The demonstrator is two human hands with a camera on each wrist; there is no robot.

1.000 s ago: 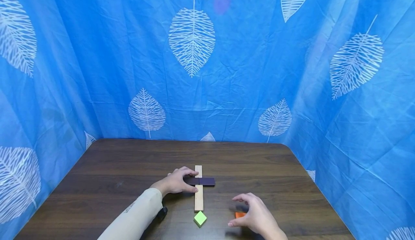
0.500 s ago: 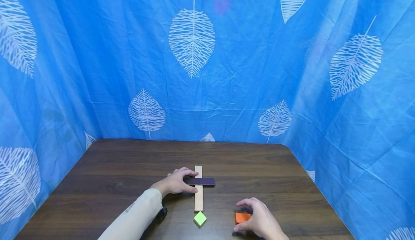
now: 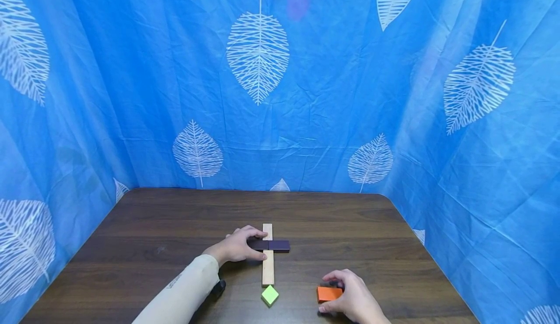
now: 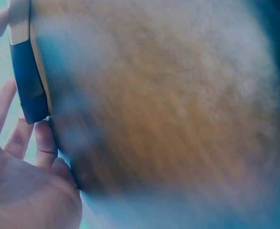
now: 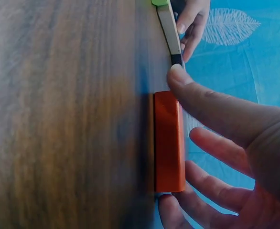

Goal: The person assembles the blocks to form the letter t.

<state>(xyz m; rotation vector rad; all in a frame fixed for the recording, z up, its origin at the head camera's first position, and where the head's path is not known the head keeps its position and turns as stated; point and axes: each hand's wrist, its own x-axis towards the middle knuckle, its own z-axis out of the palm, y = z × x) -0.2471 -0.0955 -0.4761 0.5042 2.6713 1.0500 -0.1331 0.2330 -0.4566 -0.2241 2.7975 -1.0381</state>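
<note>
My left hand (image 3: 238, 245) rests at the left of a cross of flat blocks, thumb and forefinger spread to either side of the left dark purple block (image 3: 258, 245). Its fingertips lie right at the edges of the upper pale wooden block (image 3: 268, 230) and the lower pale wooden block (image 3: 268, 268). Another dark purple block (image 3: 279, 246) extends to the right. My right hand (image 3: 352, 296) is spread around an orange block (image 3: 329, 294) flat on the table. In the right wrist view, the thumb is near one end of the orange block (image 5: 168, 143), fingers loosely bent beyond it.
A light green block (image 3: 270, 295) lies cornerwise at the near end of the lower pale block. The dark wooden table (image 3: 175, 212) is bordered by a blue curtain (image 3: 306, 71) with white leaf prints. A pale sleeve (image 3: 179, 290) covers my left forearm.
My right hand has shifted slightly right and nearer, its fingers lowering around the orange block, more of which shows. The left hand and the cross of blocks have stayed put.
</note>
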